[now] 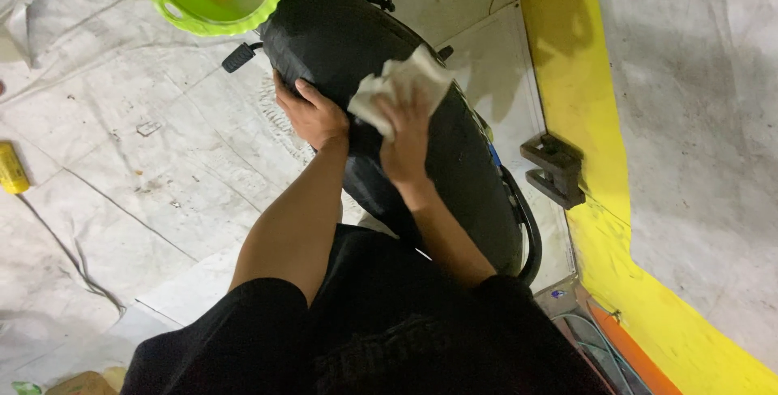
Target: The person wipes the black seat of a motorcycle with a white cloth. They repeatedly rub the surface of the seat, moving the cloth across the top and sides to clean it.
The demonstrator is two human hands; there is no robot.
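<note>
Black motorbike seat (454,176) stood on floor, being wiped. Left hand (312,115) lay flat and open on seat's side, holding nothing. Right hand (403,132) pressed white cloth (397,83) on seat top, fingers closed over it. Wiping step; next rub likely needs steady push.

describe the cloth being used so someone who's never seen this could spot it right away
Find the long black motorcycle seat running down the middle of the view. On its top, under the right hand, lies a crumpled white cloth. It is the only pale, wrinkled thing on the dark seat.
</note>
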